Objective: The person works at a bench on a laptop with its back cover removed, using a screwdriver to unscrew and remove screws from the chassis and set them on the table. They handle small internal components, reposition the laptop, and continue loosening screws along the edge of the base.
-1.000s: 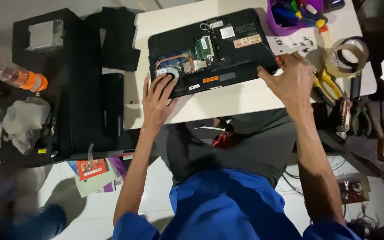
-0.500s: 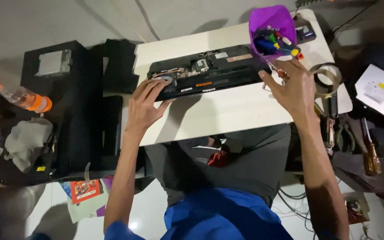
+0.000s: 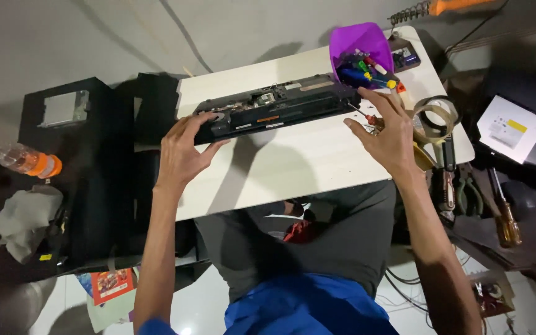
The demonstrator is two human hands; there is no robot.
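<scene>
1. Laptop base [image 3: 274, 108], black and opened with its inner parts exposed, is seen tipped up on the far half of the white table [image 3: 293, 174].
2. Its left end is gripped by the left hand [image 3: 184, 152], fingers curled around the edge.
3. Its right end is met by the right hand [image 3: 389, 133], whose fingers are spread; whether they touch the base cannot be told.
4. A purple cup [image 3: 358, 46] of screwdrivers is found just beyond the base's right end.
5. A tape roll [image 3: 434, 121] is crowded against the table's right edge.
6. Bare tabletop is left between the base and the near edge.
</scene>
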